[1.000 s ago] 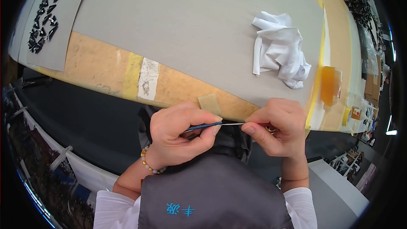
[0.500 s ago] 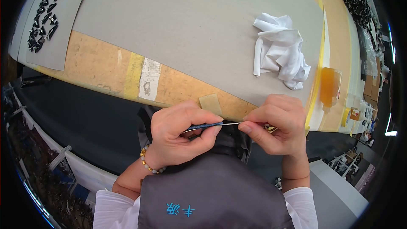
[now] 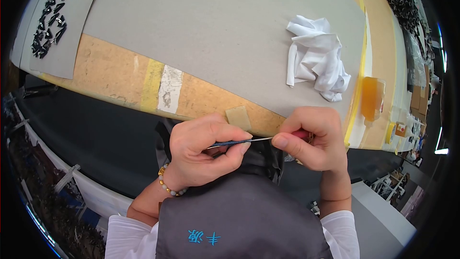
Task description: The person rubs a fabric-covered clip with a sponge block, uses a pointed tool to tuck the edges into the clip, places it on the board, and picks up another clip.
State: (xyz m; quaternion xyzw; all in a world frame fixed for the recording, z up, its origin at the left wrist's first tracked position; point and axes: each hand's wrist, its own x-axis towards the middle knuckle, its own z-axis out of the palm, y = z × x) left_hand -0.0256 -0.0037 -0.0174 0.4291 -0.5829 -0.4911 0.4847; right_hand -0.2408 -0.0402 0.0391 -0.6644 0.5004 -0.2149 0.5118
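Observation:
My left hand [image 3: 206, 148] is closed, pinching a thin dark blue strip [image 3: 232, 142] between thumb and fingers. A thin pale length [image 3: 261, 139] runs from the strip's right end to the fingertips of my right hand [image 3: 314, 136]. That hand is closed too, its thumb and index finger meeting at the pale end. A small reddish piece [image 3: 301, 134] shows inside its curled fingers; the rest is covered, so its kind is unclear. Black sheet-like material [image 3: 263, 156] lies below both hands, above my grey apron [image 3: 239, 211].
Just beyond my hands, a small beige square [image 3: 238, 117] lies at the table edge. Crumpled white cloth [image 3: 318, 60] rests on the grey board [image 3: 206, 29]. At the right are an amber block [image 3: 371, 98] and a yellow tape roll [image 3: 390, 132]. Small black pieces [image 3: 48, 33] lie far left.
My right hand has turned slightly and its fingers have shifted, bringing the reddish piece into view. The left hand and the strip stay nearly in place.

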